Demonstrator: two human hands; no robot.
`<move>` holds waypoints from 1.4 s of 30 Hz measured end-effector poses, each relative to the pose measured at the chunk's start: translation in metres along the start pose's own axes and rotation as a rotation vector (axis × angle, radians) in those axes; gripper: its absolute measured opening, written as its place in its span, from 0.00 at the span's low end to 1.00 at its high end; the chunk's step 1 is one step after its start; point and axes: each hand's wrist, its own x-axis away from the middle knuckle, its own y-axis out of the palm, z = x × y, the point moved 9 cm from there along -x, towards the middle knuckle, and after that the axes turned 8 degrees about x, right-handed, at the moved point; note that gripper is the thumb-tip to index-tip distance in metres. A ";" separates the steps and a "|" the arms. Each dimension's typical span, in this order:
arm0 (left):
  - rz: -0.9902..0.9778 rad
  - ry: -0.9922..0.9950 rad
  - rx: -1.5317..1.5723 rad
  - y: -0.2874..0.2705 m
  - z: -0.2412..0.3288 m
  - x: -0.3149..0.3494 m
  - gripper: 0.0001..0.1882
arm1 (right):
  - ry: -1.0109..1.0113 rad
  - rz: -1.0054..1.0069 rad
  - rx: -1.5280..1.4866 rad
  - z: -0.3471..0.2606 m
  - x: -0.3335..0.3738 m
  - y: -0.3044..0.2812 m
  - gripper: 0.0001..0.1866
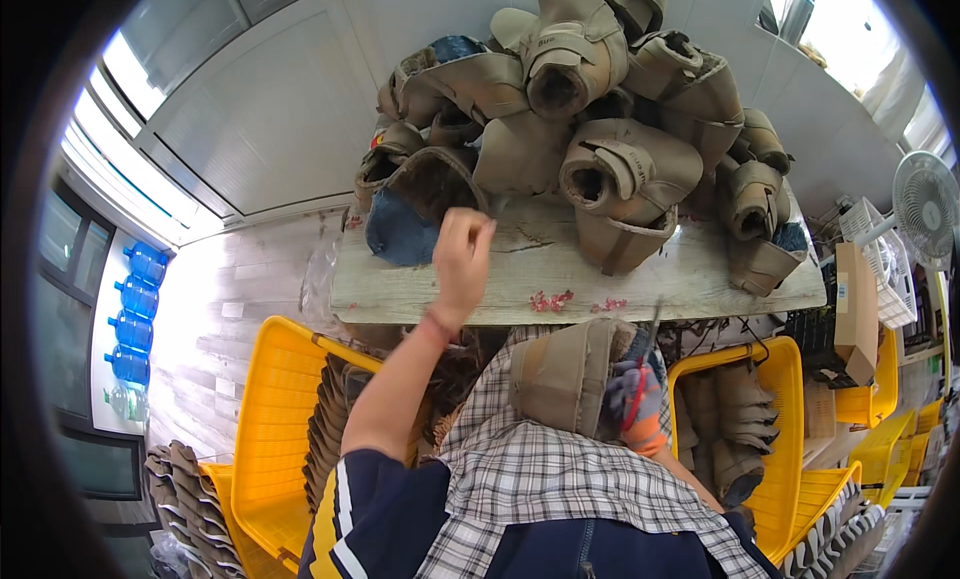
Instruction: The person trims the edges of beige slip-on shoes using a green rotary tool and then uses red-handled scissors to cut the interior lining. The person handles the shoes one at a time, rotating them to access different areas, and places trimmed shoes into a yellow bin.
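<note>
Across my lap lies a tan boot upper (pixel 563 379) with a hook-strap band. My right hand (pixel 634 404), in a grey glove with an orange cuff, is closed round red-handled scissors (pixel 655 329) at the upper's right edge; their blades point up. My bare left hand (pixel 463 244) is raised over the near edge of the table, fingers curled in a pinch; whatever it may hold is too small to make out. Behind it a fur-lined upper (pixel 437 184) with a blue patch (pixel 400 227) lies on the table.
More tan uppers are heaped on the pale wooden table (pixel 510 279), with red scraps (pixel 550 301) near its front edge. Yellow crates (pixel 275 419) of stacked uppers flank me. Beyond the table's right end are a cardboard box (pixel 855 314) and a fan (pixel 925 194). Blue water bottles (pixel 135 329) stand left.
</note>
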 end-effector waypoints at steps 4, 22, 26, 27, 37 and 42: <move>0.129 -0.011 0.026 0.060 -0.053 -0.090 0.05 | -0.177 0.188 0.258 -0.042 0.009 -0.009 0.08; 0.076 -0.085 0.045 0.052 -0.010 -0.175 0.16 | -0.409 -0.042 0.535 -0.148 0.009 0.060 0.21; -0.366 -0.579 0.850 0.033 -0.005 -0.120 0.19 | -0.409 -0.034 0.617 -0.171 0.018 0.069 0.19; -0.453 -0.689 0.917 0.019 -0.013 -0.097 0.20 | -0.387 -0.037 0.666 -0.175 0.020 0.071 0.18; -0.502 -1.684 1.238 -0.011 -0.058 0.161 0.18 | -0.957 -0.044 1.937 -0.212 0.056 0.174 0.17; -0.404 -1.797 1.255 -0.004 -0.057 0.203 0.11 | -0.854 -0.161 2.178 -0.185 0.037 0.178 0.18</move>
